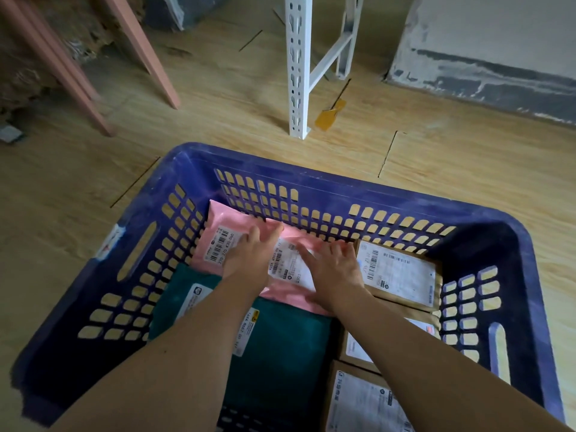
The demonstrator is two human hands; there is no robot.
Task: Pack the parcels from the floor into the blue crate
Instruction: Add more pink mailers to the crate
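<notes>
From the head view, I have the blue crate [343,186] standing on the wooden floor [93,169], and both of my arms reach down into it. My left hand [249,260] and right hand [333,268] lie side by side but apart, fingers straight and spread. Neither is closed round anything. Both rest flat on a pink parcel [293,294] in the middle of the crate's far side, as if pressing it down into place.

A second pink parcel [215,226] sits in the far-left corner of the crate, partly under the first. A teal parcel [280,338] lies along the near-left part of the bottom, touching the pink ones. A brown padded envelope [402,272] sits against the right wall at the far end. Cardboard boxes [361,403] fill the near-right corner, partly hidden by my right forearm.

I judge the packing to be far along. Parcels cover nearly all of the crate's bottom that I can see, and none lies on the stretch of floor beyond the crate. The only things out there are a white rack upright [297,73], some pink legs [140,48] and a small yellow tag [330,115] by the rack's foot, which does not look like a parcel to me. The floor behind me and on either side of the crate is out of sight, so I cannot rule out more parcels there. In the crate itself, what seems left is to settle this pink parcel flat.
</notes>
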